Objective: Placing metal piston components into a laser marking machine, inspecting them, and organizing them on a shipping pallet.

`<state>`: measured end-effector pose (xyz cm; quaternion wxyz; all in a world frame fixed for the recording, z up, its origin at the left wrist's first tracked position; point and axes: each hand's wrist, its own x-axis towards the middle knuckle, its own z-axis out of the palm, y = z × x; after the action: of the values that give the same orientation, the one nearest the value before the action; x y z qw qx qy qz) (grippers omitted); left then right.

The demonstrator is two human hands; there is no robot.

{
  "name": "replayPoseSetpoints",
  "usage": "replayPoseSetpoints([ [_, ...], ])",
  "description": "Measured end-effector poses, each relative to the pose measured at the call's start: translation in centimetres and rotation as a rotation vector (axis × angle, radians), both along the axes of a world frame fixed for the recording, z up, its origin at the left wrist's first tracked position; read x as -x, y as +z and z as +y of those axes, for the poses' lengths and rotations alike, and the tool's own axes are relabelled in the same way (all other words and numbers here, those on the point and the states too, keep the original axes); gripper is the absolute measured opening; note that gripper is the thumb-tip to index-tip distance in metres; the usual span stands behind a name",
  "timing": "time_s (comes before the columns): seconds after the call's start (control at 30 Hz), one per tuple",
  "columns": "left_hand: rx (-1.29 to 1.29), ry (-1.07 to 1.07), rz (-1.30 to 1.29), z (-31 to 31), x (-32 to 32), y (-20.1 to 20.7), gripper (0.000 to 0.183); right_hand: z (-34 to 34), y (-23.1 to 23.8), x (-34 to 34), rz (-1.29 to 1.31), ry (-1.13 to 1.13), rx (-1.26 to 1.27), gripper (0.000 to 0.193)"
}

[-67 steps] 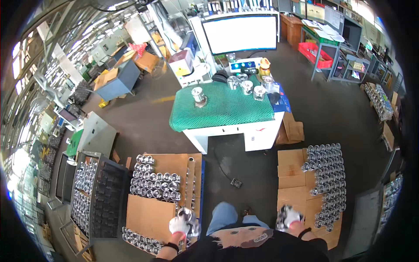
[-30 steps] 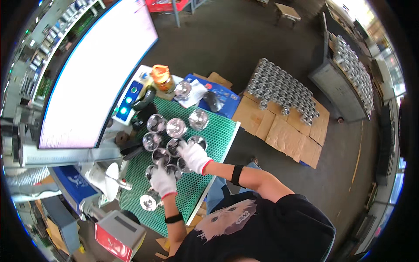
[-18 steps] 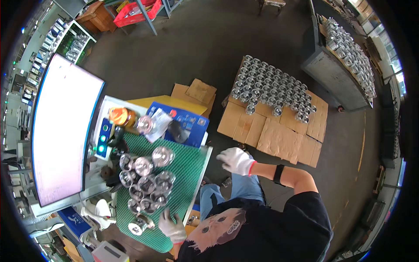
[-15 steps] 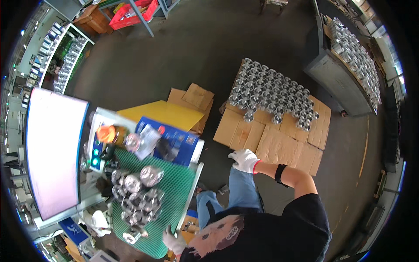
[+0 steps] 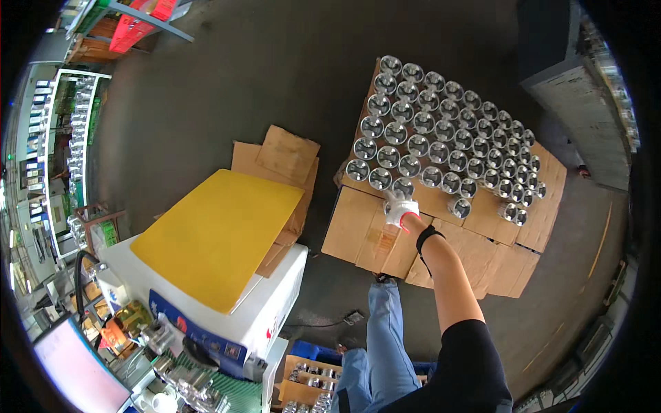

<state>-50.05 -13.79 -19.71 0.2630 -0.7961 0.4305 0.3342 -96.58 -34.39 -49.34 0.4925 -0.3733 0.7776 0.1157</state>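
My right hand (image 5: 401,209), in a white knit glove with a red cuff, reaches forward to the near left edge of a group of shiny round metal pistons (image 5: 423,122). Its fingers close around a piston at the front of the group, and the glove covers most of that piston. Directly beyond the fingertips stands another piston (image 5: 403,186). The pistons stand in rows on flattened cardboard (image 5: 441,251). To the right of my hand, a single piston (image 5: 459,206) sits forward of the rows. My left hand is out of view.
On the left, a yellow sheet (image 5: 220,234) lies over a white cabinet (image 5: 279,292). Beside it are a green ribbed mat (image 5: 231,392) with metal parts and a bright screen (image 5: 82,372). Boxes of metal parts (image 5: 313,375) stand by my legs. A grey bench (image 5: 578,103) is at far right.
My view has swung toward the cardboard. My right hand has moved forward from above my leg to a front piston. My left hand, earlier beside the green mat, has left the picture.
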Motion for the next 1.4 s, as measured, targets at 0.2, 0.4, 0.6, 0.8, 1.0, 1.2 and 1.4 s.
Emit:
replayPoseSetpoints([
  [0.2,-0.060,0.037,-0.014,-1.2,2.5,-5.1,0.034,-2.7,-9.2,0.0,0.156,-0.216,0.011,0.064],
  [0.4,-0.116,0.103,-0.051,-0.4,1.8,-5.1,0.032,-1.4,-7.1,0.9,0.135,0.027,0.170,0.043],
  [0.6,-0.165,0.152,-0.043,0.3,0.9,-5.4,0.030,1.9,-11.2,0.0,0.305,0.168,0.442,0.024],
  [0.8,-0.165,0.191,-0.041,1.9,-0.3,-4.5,0.028,2.2,-13.3,-0.9,0.310,0.150,0.489,0.025],
  [1.0,-0.126,0.226,0.034,3.6,-2.6,-3.0,0.025,7.3,-11.4,-5.8,0.194,-0.312,0.526,0.022],
  [1.2,-0.002,0.287,0.160,7.7,-5.8,-1.5,0.023,15.5,1.3,-11.0,-0.471,-1.585,0.260,0.013],
  [1.4,0.162,0.446,0.316,18.0,-11.6,0.5,0.021,33.0,1.3,-12.3,0.069,-0.895,0.213,0.010],
])
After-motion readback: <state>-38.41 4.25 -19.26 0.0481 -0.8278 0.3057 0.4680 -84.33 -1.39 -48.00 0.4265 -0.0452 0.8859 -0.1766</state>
